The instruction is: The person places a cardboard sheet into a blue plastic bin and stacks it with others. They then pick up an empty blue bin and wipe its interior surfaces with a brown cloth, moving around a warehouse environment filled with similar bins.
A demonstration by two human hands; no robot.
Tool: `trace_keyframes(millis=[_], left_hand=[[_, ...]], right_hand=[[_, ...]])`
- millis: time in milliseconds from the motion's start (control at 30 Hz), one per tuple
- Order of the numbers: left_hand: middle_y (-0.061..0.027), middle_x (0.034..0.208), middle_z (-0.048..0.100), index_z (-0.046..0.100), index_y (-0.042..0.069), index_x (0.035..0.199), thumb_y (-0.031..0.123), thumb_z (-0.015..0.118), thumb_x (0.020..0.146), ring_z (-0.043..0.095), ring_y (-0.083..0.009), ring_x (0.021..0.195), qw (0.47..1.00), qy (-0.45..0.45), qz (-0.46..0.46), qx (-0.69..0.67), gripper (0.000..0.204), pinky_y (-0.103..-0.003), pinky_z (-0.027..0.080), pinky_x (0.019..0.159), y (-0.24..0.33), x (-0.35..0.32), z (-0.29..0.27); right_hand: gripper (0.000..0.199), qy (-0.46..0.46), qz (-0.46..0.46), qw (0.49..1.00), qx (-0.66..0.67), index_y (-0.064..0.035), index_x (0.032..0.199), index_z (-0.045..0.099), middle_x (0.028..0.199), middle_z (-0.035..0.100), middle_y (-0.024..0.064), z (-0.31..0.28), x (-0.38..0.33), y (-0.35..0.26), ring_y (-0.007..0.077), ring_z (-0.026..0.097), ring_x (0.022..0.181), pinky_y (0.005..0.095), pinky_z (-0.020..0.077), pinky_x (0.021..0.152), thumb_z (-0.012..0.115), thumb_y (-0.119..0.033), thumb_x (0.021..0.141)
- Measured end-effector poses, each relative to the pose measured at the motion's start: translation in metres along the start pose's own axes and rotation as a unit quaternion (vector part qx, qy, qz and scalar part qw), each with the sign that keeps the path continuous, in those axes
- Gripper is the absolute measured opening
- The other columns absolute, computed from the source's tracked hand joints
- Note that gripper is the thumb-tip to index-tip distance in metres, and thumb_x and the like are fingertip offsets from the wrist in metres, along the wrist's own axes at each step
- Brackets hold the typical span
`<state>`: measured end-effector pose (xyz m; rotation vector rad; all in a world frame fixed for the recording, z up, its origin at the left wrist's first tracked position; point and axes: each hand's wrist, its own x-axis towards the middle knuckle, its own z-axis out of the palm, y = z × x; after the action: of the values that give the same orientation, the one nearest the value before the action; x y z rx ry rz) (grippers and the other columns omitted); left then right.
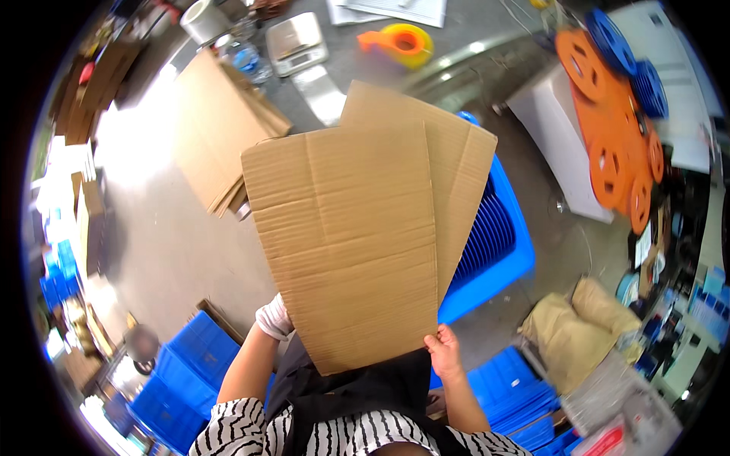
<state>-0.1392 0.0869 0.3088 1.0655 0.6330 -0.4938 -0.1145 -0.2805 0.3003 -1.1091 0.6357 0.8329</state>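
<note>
A flat brown cardboard sheet (350, 235) is held up in front of me, with crease lines across it. My left hand (274, 318), in a white glove, grips its lower left edge; the fingers behind the sheet are hidden. My bare right hand (443, 351) pinches the lower right corner between thumb and fingers. Behind it, turned at an angle, a second cardboard sheet (456, 163) reaches over a blue bin (508, 277). Dark blue ribbed items (487, 235), packed in a row, show inside that bin.
More cardboard sheets (217, 129) lean by the grey table at upper left. On the table are a scale (296, 44), an orange and yellow tape dispenser (399, 45) and a bottle (247, 61). Blue crates (194, 353) stand lower left; a wheeled orange-topped unit (608, 129) is at right.
</note>
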Motion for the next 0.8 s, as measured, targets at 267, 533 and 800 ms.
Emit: trace_keyframes(millis=[267, 533, 800], left_hand=[[-0.0021, 0.110, 0.060, 0.050, 0.003, 0.127, 0.009, 0.056, 0.091, 0.055, -0.0103, 0.096, 0.990, 0.088, 0.058, 0.091, 0.037, -0.026, 0.046, 0.084, 0.048, 0.084, 0.081], [-0.0197, 0.088, 0.064, 0.049, 0.016, 0.129, 0.002, 0.052, 0.086, 0.060, -0.0348, 0.075, 0.688, 0.123, 0.212, 0.683, 0.045, -0.040, 0.047, 0.067, 0.070, 0.175, 0.102], [-0.0183, 0.087, 0.065, 0.045, 0.021, 0.131, 0.006, 0.053, 0.087, 0.060, -0.0335, 0.071, 0.709, 0.149, 0.179, 0.665, 0.047, -0.040, 0.047, 0.067, 0.011, 0.284, 0.047]], right_hand=[[0.017, 0.243, -0.157, 0.939, 0.187, -0.0053, 0.106, 0.051, 0.099, 0.061, 0.0068, -0.106, -0.062, 0.025, 0.0153, 0.061, 0.083, 0.0287, 0.0521, 0.072, 0.054, -0.003, 0.089], [0.025, 0.460, -0.152, 0.873, -0.057, -0.0018, 0.116, 0.044, 0.107, 0.054, 0.0097, -0.158, -0.091, 0.071, 0.0157, 0.058, 0.090, 0.0290, 0.0548, 0.070, 0.048, -0.008, 0.092], [0.035, 0.480, -0.003, 0.853, -0.205, -0.0038, 0.122, 0.040, 0.113, 0.058, 0.0207, -0.084, -0.012, 0.083, 0.0345, 0.058, 0.104, 0.0390, 0.0472, 0.083, 0.052, -0.013, 0.091]])
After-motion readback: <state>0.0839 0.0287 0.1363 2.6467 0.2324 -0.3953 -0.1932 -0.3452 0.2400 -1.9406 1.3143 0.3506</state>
